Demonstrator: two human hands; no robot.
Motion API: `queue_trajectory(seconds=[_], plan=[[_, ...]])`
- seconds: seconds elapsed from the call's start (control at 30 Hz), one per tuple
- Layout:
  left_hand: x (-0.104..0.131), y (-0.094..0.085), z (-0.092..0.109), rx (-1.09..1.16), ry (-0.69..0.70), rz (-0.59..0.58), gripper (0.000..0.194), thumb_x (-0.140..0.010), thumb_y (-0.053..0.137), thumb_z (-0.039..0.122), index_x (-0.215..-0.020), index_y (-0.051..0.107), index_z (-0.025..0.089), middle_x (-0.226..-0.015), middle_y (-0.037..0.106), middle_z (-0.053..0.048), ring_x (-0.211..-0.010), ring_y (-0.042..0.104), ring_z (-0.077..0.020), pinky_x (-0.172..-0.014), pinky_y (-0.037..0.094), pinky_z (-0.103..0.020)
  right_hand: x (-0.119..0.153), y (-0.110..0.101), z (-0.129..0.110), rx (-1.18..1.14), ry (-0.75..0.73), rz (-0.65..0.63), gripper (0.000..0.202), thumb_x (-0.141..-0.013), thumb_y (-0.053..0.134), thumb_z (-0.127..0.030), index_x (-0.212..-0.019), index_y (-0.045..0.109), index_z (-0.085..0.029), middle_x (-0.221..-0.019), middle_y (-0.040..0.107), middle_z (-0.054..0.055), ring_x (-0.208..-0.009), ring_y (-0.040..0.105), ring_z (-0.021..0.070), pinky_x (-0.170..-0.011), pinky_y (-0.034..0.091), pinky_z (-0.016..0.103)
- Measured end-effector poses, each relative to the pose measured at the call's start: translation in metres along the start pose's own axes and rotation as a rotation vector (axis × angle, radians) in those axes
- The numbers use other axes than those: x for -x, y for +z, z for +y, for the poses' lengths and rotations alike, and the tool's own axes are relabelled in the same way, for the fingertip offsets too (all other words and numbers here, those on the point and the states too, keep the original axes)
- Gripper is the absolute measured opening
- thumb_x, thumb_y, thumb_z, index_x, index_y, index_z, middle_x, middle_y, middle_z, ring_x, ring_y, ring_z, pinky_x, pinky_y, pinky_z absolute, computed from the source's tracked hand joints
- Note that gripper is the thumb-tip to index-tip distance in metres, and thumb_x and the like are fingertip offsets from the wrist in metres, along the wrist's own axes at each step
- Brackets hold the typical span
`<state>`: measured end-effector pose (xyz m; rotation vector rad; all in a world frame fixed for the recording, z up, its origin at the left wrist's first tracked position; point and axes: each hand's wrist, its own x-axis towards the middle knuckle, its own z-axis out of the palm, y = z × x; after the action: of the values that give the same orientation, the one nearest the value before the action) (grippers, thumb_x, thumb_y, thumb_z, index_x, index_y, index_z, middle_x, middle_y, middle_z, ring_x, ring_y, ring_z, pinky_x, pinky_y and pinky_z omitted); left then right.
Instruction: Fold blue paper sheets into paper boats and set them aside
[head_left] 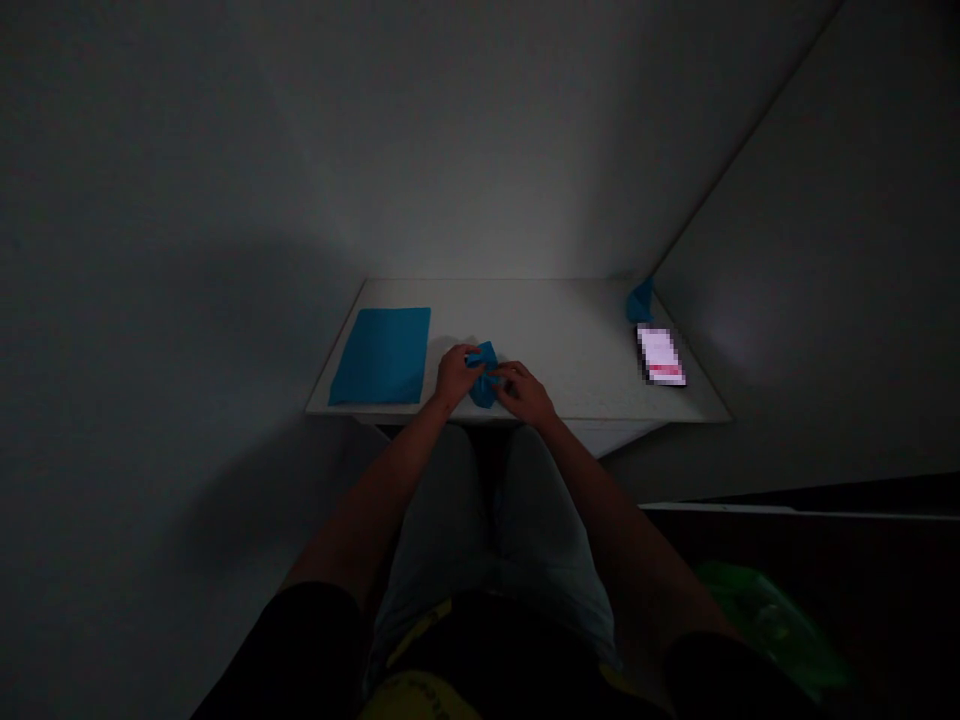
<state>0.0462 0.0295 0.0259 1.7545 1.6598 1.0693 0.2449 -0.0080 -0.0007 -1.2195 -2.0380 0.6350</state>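
Near the front edge of a white table (570, 330), a small folded piece of blue paper (484, 394) lies between my two hands. My left hand (456, 374) has its fingers closed on the left side of the paper. From the right, my right hand (523, 391) grips the paper's other side with its fingertips. The paper's upper tip points away from me. Its exact folds are too dark and small to make out.
A stack or sheet of flat blue paper (384, 356) lies at the table's left. At the right end are a folded blue paper piece (640, 301) and a lit phone (661, 356). Walls meet the table's back and right. A green bag (772, 620) sits low at the right.
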Motion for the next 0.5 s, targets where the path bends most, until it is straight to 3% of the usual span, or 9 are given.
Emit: queue_trajectory(seconds=[0.1,0.2,0.33,0.5], plan=[[0.000,0.000,-0.002,0.107,-0.027,-0.074,0.027,-0.083,0.075,0.011,-0.110,0.074,0.019,-0.117,0.079,-0.009,-0.101,0.076,-0.0232,-0.096,0.062,-0.039,-0.001,0.002,0.003,-0.007,0.048,0.042,0.035,-0.099,0.070,-0.036,-0.132,0.073,-0.028,-0.160,0.051,0.013,-0.086,0.072,0.0162,-0.092,0.063,0.040],[0.000,-0.001,-0.003,0.127,-0.037,-0.112,0.026,-0.084,0.075,0.011,-0.109,0.074,0.019,-0.114,0.080,-0.008,-0.095,0.077,-0.0217,-0.091,0.063,-0.037,-0.003,0.004,0.006,-0.012,0.037,0.038,0.036,-0.098,0.069,-0.035,-0.133,0.073,-0.028,-0.152,0.060,0.011,-0.103,0.074,0.0216,-0.101,0.061,0.043],[0.002,-0.004,0.003,-0.068,0.026,-0.055,0.019,-0.083,0.079,0.017,-0.102,0.075,0.020,-0.113,0.078,-0.008,-0.092,0.075,-0.0219,-0.095,0.061,-0.038,-0.004,0.005,0.007,-0.024,-0.019,0.012,0.037,-0.097,0.068,-0.034,-0.134,0.074,-0.030,-0.141,0.071,0.007,-0.128,0.069,0.0261,-0.112,0.056,0.046],[0.002,-0.010,0.018,-0.284,0.108,-0.066,0.020,-0.086,0.081,0.028,-0.104,0.076,0.022,-0.121,0.073,-0.011,-0.106,0.073,-0.0276,-0.097,0.057,-0.039,-0.003,0.004,0.006,-0.021,-0.018,-0.005,0.037,-0.096,0.070,-0.035,-0.133,0.076,-0.030,-0.145,0.071,0.006,-0.128,0.070,0.0268,-0.112,0.056,0.045]])
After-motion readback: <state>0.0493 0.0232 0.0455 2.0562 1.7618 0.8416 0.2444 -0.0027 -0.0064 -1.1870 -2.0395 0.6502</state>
